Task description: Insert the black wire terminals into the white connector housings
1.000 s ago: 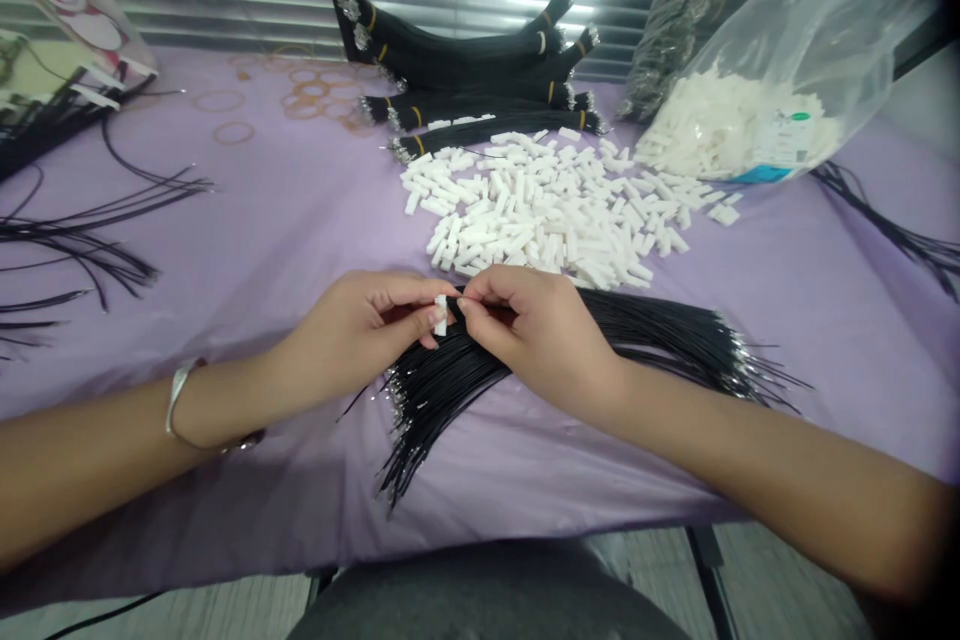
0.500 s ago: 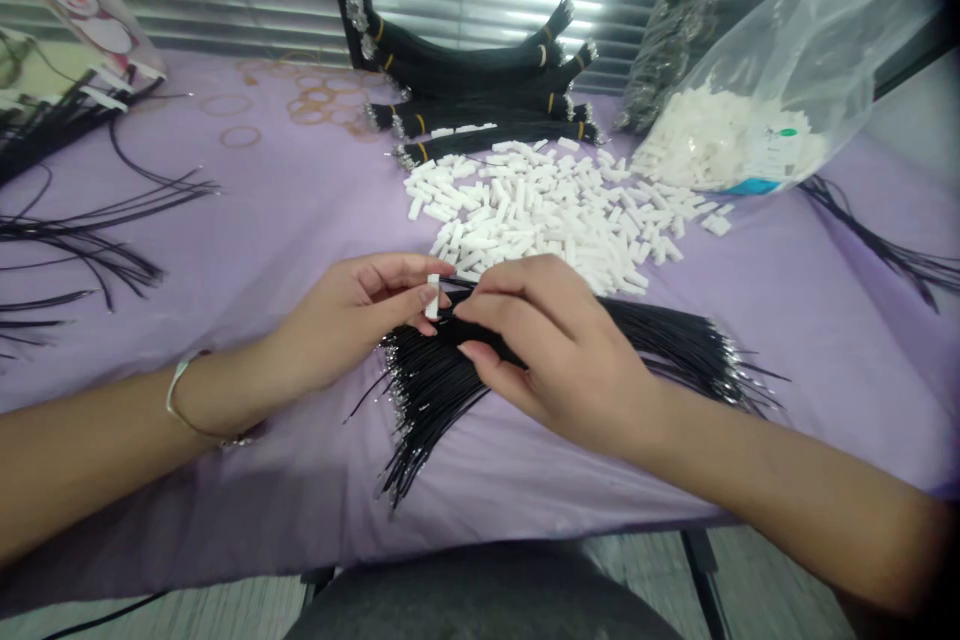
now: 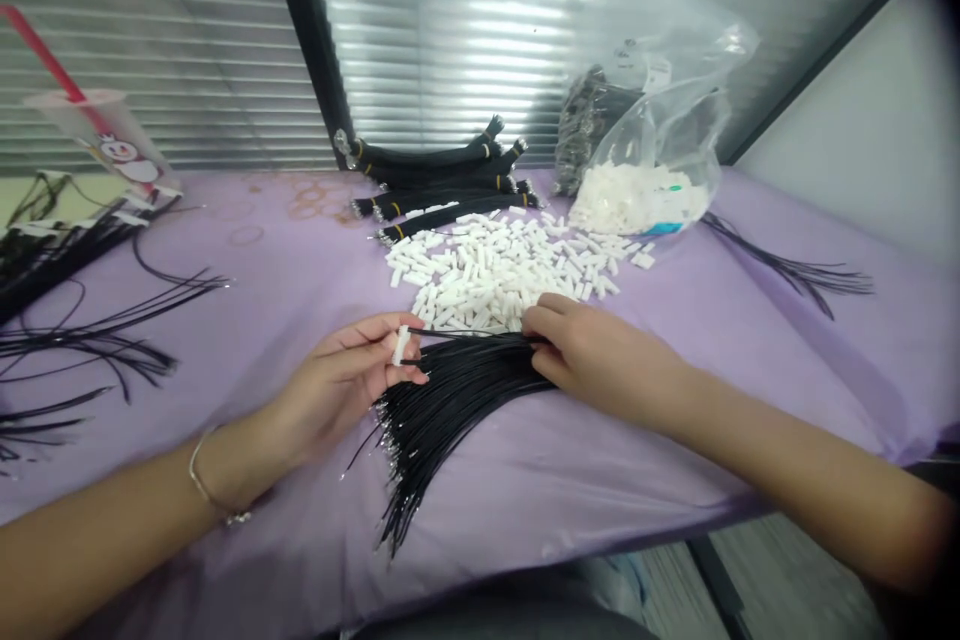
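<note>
Between the thumb and fingers of my left hand is a small white connector housing. Black wires run from it to the right, over a fanned bundle of black wires with shiny metal ends. My right hand is at the right part of this bundle, fingers bent down onto the wires; what its fingertips grip, if anything, is hidden. Just behind both hands spreads a heap of loose white connector housings.
Banded black wire bundles lie behind the heap. A clear bag of white parts stands at the back right. On the left are wires with white connectors and a cup with a red straw. Purple cloth covers the table.
My right hand has moved right, away from the white housing, along the wires. My left hand still pinches the housing. The camera view has tilted up.
</note>
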`<state>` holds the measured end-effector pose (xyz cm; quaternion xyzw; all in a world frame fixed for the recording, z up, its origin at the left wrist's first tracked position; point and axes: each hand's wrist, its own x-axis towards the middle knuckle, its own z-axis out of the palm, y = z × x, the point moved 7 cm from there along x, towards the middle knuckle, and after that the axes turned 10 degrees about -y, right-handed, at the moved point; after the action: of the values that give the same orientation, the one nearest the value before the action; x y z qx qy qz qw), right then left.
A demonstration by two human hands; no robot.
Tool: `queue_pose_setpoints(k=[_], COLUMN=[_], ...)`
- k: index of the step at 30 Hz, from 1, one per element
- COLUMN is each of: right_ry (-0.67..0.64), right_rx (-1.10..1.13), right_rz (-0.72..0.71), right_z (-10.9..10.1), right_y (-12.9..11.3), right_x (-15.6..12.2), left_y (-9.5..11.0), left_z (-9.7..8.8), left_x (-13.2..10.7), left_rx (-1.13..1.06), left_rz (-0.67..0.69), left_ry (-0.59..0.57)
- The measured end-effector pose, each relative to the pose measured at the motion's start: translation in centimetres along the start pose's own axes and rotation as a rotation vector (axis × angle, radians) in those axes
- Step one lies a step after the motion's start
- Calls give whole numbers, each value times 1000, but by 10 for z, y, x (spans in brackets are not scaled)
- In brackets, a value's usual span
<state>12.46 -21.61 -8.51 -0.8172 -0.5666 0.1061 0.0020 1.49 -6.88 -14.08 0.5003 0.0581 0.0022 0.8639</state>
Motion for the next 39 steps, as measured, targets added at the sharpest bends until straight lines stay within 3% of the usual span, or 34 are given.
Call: queue_pose_setpoints(k=[11, 16, 21, 28, 39], right_ry=[119, 265, 367, 402, 445], right_rx=[144, 146, 182, 182, 180], right_rz=[75, -14, -98, -110, -106], right_z=[24, 29, 32, 32, 33], right_y=[37, 39, 41, 36, 35], right_x=[-44, -56, -65, -73, -73], left_y=[8, 8, 6, 4, 5], left_z=[6, 8, 3, -2, 0], left_x=[1, 2, 3, 2, 2], left_rx=[-237, -209, -173, -110, -66], left_rz=[-18, -22, -28, -35, 16], left_ry=[-79, -94, -27, 17, -28])
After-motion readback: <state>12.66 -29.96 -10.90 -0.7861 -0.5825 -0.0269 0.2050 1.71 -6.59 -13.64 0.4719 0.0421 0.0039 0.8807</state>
